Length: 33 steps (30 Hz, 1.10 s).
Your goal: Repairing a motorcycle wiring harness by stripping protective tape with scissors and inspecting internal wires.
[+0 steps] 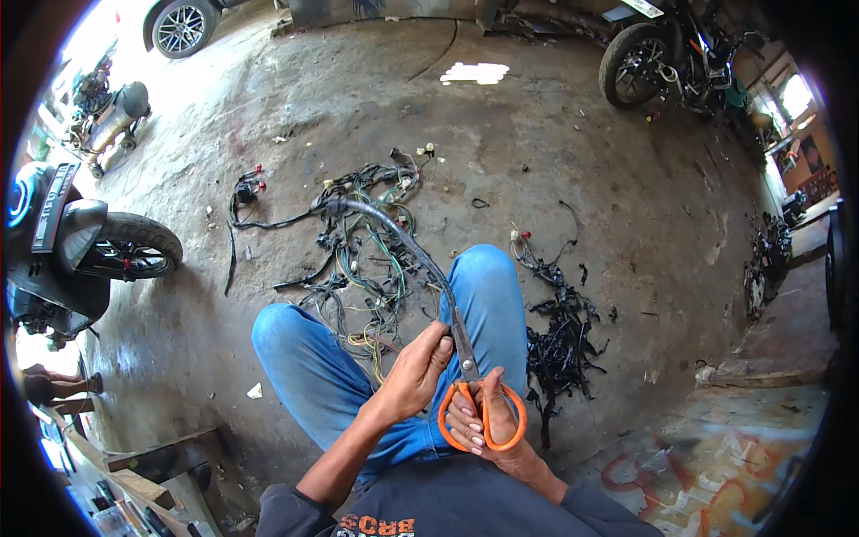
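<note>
My right hand (497, 425) grips a pair of scissors (466, 358) by its orange handle loops, blades pointing up and away from me. Beside it, my left hand (412, 371) is closed on a black-wrapped wiring harness (403, 240) in front of my right knee. The blades lie along the harness by my left fingertips; I cannot tell whether they are cutting into the wrap. From my hand the harness arcs away to the left, down to a tangle of wires (371, 268) on the floor, with green and yellow strands and small connectors.
A heap of black tape scraps (564, 345) lies right of my knee. Motorcycles stand at the left (125, 246) and far right (635, 67). A car wheel (183, 29) shows at the far left. A wooden frame (165, 456) is at the lower left, close to my left elbow.
</note>
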{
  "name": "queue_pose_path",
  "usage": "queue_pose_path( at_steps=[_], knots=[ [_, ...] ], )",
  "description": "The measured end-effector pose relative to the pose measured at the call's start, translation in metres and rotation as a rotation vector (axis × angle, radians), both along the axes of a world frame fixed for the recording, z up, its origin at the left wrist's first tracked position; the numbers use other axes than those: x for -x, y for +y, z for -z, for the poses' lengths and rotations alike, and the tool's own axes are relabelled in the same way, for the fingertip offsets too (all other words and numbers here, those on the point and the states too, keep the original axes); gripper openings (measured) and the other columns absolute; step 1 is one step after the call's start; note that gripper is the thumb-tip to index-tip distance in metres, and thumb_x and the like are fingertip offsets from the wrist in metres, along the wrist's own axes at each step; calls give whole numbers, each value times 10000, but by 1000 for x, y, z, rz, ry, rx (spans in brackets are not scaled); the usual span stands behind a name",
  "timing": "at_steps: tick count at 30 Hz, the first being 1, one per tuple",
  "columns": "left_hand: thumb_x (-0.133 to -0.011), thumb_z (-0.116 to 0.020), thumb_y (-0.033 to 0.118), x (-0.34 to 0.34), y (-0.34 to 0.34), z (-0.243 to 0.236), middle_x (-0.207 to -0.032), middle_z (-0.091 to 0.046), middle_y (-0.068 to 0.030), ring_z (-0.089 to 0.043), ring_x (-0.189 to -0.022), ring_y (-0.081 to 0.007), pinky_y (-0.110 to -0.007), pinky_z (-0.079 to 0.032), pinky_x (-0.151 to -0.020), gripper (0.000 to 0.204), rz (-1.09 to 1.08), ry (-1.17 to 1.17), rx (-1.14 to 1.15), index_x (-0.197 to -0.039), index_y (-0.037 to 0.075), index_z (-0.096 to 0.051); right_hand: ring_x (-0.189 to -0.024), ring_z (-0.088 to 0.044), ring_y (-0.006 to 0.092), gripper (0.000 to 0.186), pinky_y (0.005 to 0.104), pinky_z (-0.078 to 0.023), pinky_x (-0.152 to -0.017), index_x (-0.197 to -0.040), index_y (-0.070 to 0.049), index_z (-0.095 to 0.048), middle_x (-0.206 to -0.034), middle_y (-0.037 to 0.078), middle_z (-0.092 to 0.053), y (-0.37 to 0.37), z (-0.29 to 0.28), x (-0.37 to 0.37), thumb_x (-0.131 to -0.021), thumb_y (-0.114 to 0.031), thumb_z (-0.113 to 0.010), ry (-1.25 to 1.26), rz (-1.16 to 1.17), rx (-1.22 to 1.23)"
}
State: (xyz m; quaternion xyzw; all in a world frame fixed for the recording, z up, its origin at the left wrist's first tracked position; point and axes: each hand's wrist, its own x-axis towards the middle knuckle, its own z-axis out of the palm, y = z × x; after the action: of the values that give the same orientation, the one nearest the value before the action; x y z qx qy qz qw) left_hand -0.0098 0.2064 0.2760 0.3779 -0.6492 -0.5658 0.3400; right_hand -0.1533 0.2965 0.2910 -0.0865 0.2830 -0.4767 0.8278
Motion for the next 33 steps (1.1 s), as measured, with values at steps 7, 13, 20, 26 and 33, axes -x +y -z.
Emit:
queue_pose_path(
  at_steps=[7, 13, 20, 26, 33],
  knots=[
    [-1061, -461, 278, -6, -20, -10, -852, -504, -19, -473, -714, -140, -288, -437, -677, 261, 227, 73, -356, -1037, 21, -507, -361, -415, 73, 673, 210, -361, -321, -707, -91, -451, -518, -23, -405, 12, 7, 12, -910, -733, -440, 179, -20, 106],
    [-1020, -449, 496, 7, -29, 9, -786, -520, -49, -458, -565, -111, -243, -362, -440, 494, 233, 537, -769, -976, 9, -519, -362, -429, 80, 701, 220, -394, -327, -747, -76, -447, -534, -13, -418, 5, 17, 4, -909, -754, -372, 28, -60, 137],
    [-1079, -346, 432, -7, -46, 15, -656, -419, -46, -325, -504, -99, -221, -243, -401, 370, 407, 764, -928, -1182, 84, -421, -371, -448, 92, 728, 225, -416, -334, -717, -80, -449, -515, -10, -413, -8, 18, 9, -905, -770, -307, -93, -138, 143],
    [-1065, -450, 297, -23, -54, 19, -677, -462, -63, -510, -496, -168, -275, -430, -411, 282, 599, 866, -844, -1276, 112, -422, -404, -440, 70, 798, 209, -419, -351, -732, -89, -450, -549, -21, -412, -8, 23, 3, -786, -879, -354, -237, -178, 107],
    [-1044, -519, 263, -20, -52, 2, -719, -571, -114, -483, -369, -137, -259, -417, -298, 226, 448, 836, -899, -1146, 79, -436, -433, -441, 68, 774, 216, -416, -373, -770, -81, -456, -597, -24, -413, -8, 17, 5, -824, -845, -345, -277, -166, 111]
  ],
)
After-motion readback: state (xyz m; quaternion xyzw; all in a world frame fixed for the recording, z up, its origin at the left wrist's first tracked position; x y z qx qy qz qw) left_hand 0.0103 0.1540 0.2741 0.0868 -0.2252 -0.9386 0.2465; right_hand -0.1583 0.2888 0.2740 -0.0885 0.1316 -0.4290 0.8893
